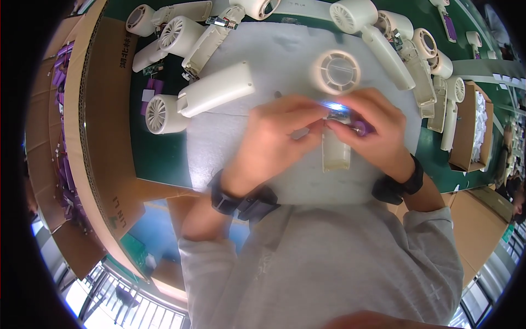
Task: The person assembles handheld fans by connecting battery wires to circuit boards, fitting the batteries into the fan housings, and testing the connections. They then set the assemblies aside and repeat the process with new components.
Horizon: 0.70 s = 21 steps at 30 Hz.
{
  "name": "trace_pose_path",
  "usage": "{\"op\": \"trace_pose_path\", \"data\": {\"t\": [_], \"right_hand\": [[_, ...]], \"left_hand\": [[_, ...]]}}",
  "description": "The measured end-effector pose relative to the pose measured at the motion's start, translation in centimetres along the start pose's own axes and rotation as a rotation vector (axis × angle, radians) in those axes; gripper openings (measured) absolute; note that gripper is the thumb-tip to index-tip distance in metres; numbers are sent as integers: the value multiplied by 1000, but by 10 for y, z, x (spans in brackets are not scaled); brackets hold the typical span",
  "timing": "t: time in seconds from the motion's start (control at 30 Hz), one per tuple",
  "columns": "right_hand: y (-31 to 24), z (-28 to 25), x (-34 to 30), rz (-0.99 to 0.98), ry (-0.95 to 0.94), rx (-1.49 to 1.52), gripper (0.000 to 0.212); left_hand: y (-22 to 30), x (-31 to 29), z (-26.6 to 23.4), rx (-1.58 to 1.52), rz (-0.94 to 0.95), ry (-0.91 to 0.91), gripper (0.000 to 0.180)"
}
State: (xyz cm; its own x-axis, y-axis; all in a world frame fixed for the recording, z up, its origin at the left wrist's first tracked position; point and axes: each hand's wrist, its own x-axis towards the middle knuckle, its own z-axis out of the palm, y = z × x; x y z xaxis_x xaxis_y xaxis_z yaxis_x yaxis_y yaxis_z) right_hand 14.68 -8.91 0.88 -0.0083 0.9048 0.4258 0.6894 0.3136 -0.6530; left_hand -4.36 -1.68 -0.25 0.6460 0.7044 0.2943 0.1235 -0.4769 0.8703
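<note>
Left hand (279, 129) is bending its thumb and fingers in at the left edge of a small circuit board (338, 115); fingertips are blurring, so cannot tell if it is gripping. Right hand (378, 129) is curling over the board's right side, thumb and index finger pinching it. Bright bluish-white light is glaring at the board's upper edge. Purple cylindrical cell (360, 128) is showing under the right hand, beside the thumb.

Board is sitting over the upper end of an off-white handle shell (336, 154), which is pointing toward the person. Round fan head (338, 72) is lying just beyond the fingers; hands are covering any join with the shell. All this is resting on a pale grey mat (263, 49) on a green desk (156, 159).

Black wristbands (402, 183) are circling both wrists. Left of the mat's middle, a white handheld fan (216, 90) is lying with its grille facing the person, another purple cell (153, 94) just behind. More fans and opened housings are crowding the far left and right. Far right, a small cardboard box (463, 140) is holding white pieces (480, 126); at left, a large carton (109, 104) is standing.
</note>
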Motion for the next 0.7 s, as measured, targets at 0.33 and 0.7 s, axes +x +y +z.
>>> {"op": "trace_pose_path", "data": {"t": [0.33,0.7], "right_hand": [[-1,2,1,28,6,26,39],[-3,1,-1,120,-16,73,31]], "left_hand": [[2,3,-1,3,33,3,28],[-5,0,-1,-131,-60,-44,29]]}}
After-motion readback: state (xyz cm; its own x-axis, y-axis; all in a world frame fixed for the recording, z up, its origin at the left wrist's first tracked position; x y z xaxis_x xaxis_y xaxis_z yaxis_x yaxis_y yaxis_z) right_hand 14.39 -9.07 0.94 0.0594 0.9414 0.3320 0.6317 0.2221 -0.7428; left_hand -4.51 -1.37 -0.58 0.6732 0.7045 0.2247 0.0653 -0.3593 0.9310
